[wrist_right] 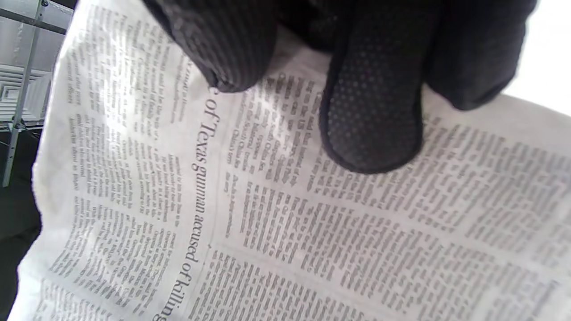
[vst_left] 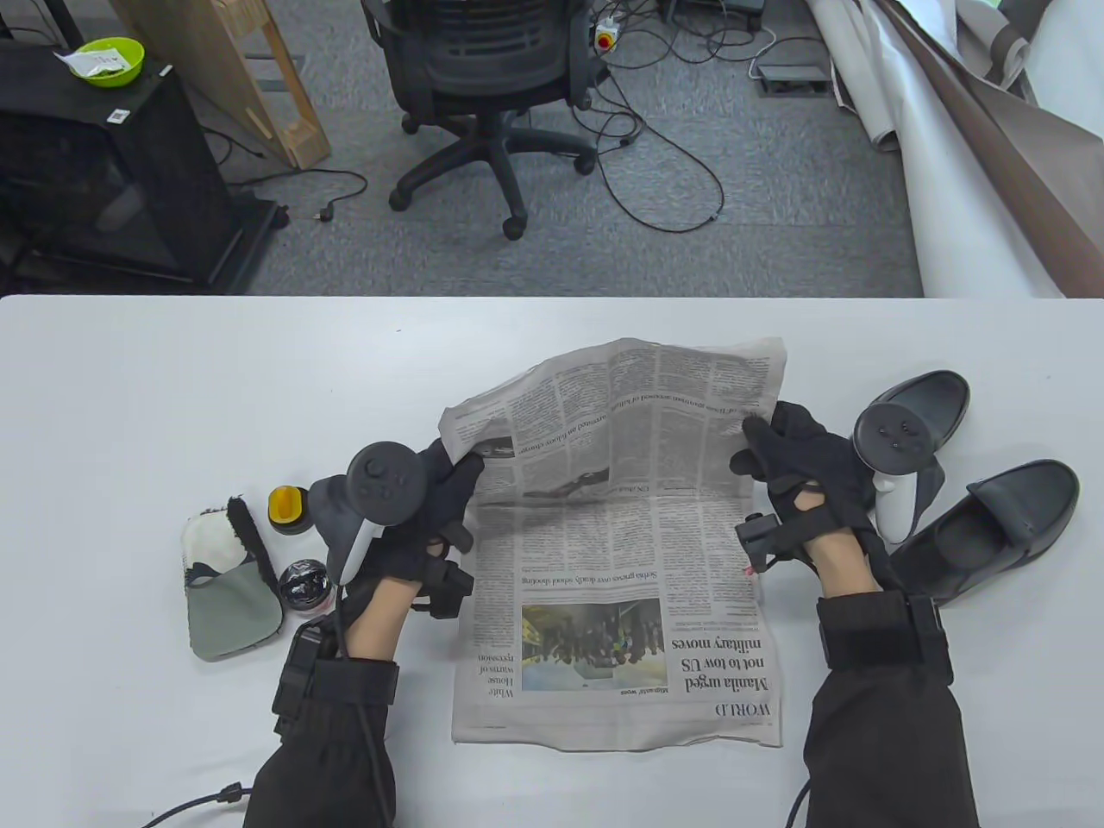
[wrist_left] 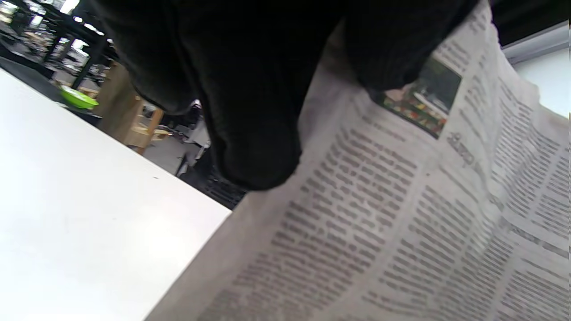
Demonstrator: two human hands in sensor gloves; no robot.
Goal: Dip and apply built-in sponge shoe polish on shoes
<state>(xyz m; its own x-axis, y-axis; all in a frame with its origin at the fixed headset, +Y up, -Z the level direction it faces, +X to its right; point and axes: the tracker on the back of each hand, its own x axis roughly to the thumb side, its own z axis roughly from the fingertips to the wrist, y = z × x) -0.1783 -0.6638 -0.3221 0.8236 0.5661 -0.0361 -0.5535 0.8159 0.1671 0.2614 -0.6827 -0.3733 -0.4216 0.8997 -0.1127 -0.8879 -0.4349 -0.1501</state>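
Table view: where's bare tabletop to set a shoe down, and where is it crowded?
Bare: the far strip of the table beyond the newspaper, and the near-left corner. Crowded: the left cluster of mitt, polish pot and round lid beside the left hand; right edge holds both shoes behind the right hand.

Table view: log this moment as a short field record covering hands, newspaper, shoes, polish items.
left hand: pinches newspaper's left edge
right hand: pinches newspaper's right edge
newspaper: near part flat on table, far part lifted
shoes: two, dark, right of newspaper
polish items: yellow-capped jar, black round tin, mitt, left of newspaper
polishing: not yet begun
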